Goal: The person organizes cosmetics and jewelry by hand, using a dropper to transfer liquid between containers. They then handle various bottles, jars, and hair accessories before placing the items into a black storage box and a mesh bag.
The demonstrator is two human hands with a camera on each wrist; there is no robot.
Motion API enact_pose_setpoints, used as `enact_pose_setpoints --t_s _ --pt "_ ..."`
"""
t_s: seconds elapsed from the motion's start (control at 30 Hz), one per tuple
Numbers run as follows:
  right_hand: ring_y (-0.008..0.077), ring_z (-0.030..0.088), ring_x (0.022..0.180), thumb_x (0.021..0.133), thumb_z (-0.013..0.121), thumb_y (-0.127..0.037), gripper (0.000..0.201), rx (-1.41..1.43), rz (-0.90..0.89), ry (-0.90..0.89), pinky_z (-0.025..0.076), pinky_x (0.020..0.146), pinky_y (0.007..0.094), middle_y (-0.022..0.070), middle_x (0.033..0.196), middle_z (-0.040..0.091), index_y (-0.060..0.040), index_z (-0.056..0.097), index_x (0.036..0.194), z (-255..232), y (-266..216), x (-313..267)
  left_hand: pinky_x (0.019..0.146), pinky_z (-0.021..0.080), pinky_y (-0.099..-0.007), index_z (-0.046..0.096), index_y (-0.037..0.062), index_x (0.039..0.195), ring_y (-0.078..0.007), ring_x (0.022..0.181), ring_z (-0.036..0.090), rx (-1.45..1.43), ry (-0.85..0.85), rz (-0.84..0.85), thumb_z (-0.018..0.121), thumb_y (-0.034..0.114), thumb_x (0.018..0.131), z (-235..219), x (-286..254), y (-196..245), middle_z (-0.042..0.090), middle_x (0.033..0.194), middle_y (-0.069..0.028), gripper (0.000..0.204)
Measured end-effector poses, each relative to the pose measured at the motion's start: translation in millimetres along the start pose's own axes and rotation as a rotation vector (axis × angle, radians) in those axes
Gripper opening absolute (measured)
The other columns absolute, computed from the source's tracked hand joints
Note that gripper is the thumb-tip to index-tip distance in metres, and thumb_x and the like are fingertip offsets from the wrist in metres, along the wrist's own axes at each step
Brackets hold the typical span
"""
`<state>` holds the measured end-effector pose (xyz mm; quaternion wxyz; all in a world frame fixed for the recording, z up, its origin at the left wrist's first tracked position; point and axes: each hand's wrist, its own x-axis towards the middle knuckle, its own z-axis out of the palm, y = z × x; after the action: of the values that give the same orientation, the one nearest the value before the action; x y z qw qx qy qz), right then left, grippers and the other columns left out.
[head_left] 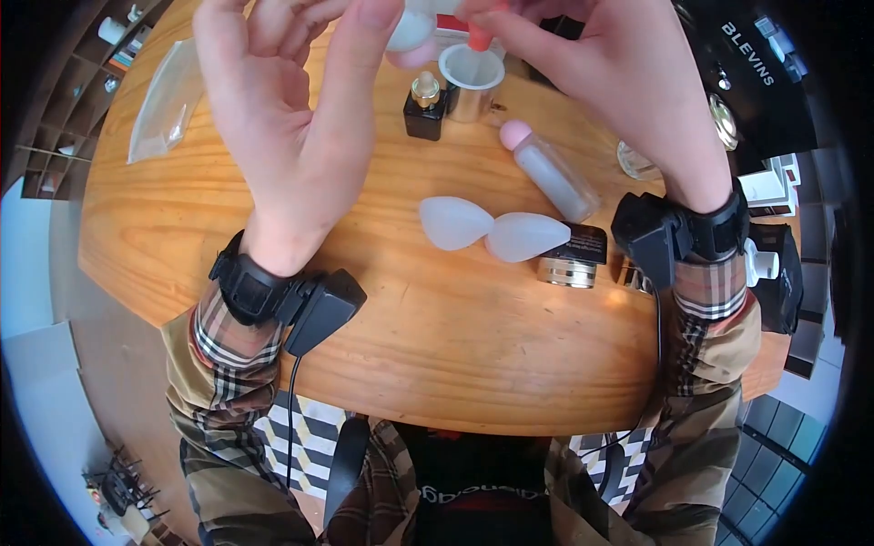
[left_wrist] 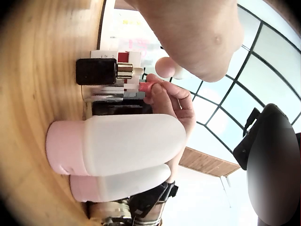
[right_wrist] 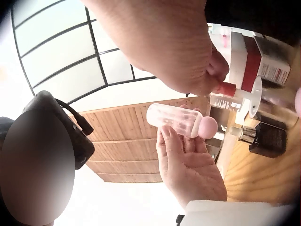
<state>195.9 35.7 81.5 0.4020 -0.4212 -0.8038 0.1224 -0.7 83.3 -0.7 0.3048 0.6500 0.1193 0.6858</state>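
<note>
Holding a small clear bottle (right_wrist: 175, 119) in curled fingers, the left hand (head_left: 282, 118) faces the right hand (head_left: 610, 82), which pinches a red cap (right_wrist: 226, 88) just beside it.

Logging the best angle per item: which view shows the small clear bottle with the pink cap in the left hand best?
The right wrist view: the clear bottle lies whole across the left hand fingertips, pink cap visible. The head view crops it at the top edge. The left wrist view shows only a pale rounded bit.
</note>
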Motion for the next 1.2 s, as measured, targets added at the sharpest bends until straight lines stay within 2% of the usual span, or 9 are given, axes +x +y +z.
enact_pose_setpoints --t_s 0.17,0.33,0.53,0.73,0.8,0.9,1.03,1.13,1.2 --pt "0.0128 0.072 0.073 0.086 0.07 0.005 0.005 -0.012 0.046 -0.019 0.057 0.068 0.0245 0.0099 0.082 0.074 0.0033 0.069 0.091 2.6 -3.3 0.9 0.096 0.052 -0.0299 0.034 -0.0021 0.149 -0.0191 0.11 0.066 0.098 -0.014 0.024 0.059 0.0 0.101 -0.4 0.2 3.9 0.065 0.123 -0.016 0.054" --pt "0.0137 0.073 0.073 0.086 0.07 0.005 0.005 -0.026 0.024 -0.001 0.057 0.067 0.0249 0.0097 0.081 0.074 0.003 0.069 0.091 4.1 -7.3 1.0 0.095 0.053 -0.0302 0.034 -0.0021 0.149 -0.0198 0.108 0.067 -0.029 -0.016 0.045 0.059 -0.001 0.101 -4.0 0.1 -2.1 0.065 0.123 -0.0166 0.054" --pt "0.0149 0.074 0.074 0.087 0.069 0.006 0.003 -0.305 0.048 0.021 0.057 0.067 0.0255 0.0098 0.08 0.074 0.0031 0.069 0.089 7.6 -35.7 -2.9 0.092 0.054 -0.0301 0.033 -0.0023 0.148 -0.02 0.106 0.068 0.091 -0.004 -0.015 0.058 -0.001 0.101 7.3 3.8 15.5 0.065 0.122 -0.018 0.053" --pt "0.0149 0.075 0.076 0.087 0.069 0.006 0.003 -0.175 0.08 0.024 0.058 0.068 0.0254 0.0112 0.081 0.075 0.004 0.068 0.089 5.8 -26.2 -3.1 0.09 0.055 -0.0291 0.034 -0.0028 0.146 -0.0192 0.105 0.068 -0.038 -0.011 0.033 0.058 0.001 0.102 6.1 4.7 5.1 0.065 0.121 -0.0183 0.051" --pt "0.015 0.076 0.078 0.087 0.069 0.006 0.003 0.021 0.164 -0.006 0.058 0.069 0.0254 0.0115 0.082 0.076 0.0043 0.068 0.089 3.3 -13.2 -1.0 0.09 0.055 -0.0291 0.034 -0.003 0.146 -0.0191 0.105 0.068 -0.048 -0.003 0.035 0.058 0.001 0.102 7.6 4.9 4.7 0.065 0.121 -0.0183 0.051" --pt "0.0152 0.076 0.078 0.087 0.069 0.007 0.004 -0.27 0.053 0.021 0.058 0.069 0.0255 0.0115 0.082 0.076 0.0044 0.067 0.089 10.1 -36.9 -2.9 0.09 0.055 -0.0292 0.034 -0.0032 0.146 -0.0191 0.104 0.068 -0.046 0.002 0.032 0.059 0.002 0.102 6.5 5.0 5.4 0.066 0.121 -0.0184 0.051" --pt "0.0155 0.076 0.078 0.087 0.069 0.008 0.004 -0.274 0.058 0.023 0.058 0.069 0.0257 0.0115 0.081 0.076 0.0048 0.067 0.089 8.1 -29.7 -3.2 0.09 0.056 -0.0294 0.033 -0.0033 0.146 -0.019 0.104 0.068 -0.07 -0.013 0.031 0.059 0.002 0.102 4.0 4.8 1.5 0.066 0.121 -0.0186 0.051" --pt "0.0149 0.076 0.078 0.087 0.069 0.008 0.004 0.017 0.118 -0.023 0.058 0.069 0.0253 0.0115 0.082 0.076 0.005 0.068 0.089 -5.9 -20.6 18.6 0.089 0.056 -0.0294 0.033 -0.0032 0.146 -0.0191 0.103 0.068 -0.023 -0.002 0.05 0.06 0.003 0.102 4.8 4.1 1.3 0.066 0.121 -0.0189 0.051" --pt "0.0139 0.076 0.078 0.087 0.07 0.008 0.004 0.207 1.107 -0.421 0.058 0.07 0.0245 0.0108 0.083 0.076 0.0053 0.069 0.089 -32.3 -59.6 71.0 0.089 0.056 -0.0292 0.033 -0.0032 0.146 -0.0191 0.103 0.069 0.022 -0.009 0.042 0.06 0.003 0.102 7.6 3.7 9.1 0.066 0.121 -0.019 0.051"
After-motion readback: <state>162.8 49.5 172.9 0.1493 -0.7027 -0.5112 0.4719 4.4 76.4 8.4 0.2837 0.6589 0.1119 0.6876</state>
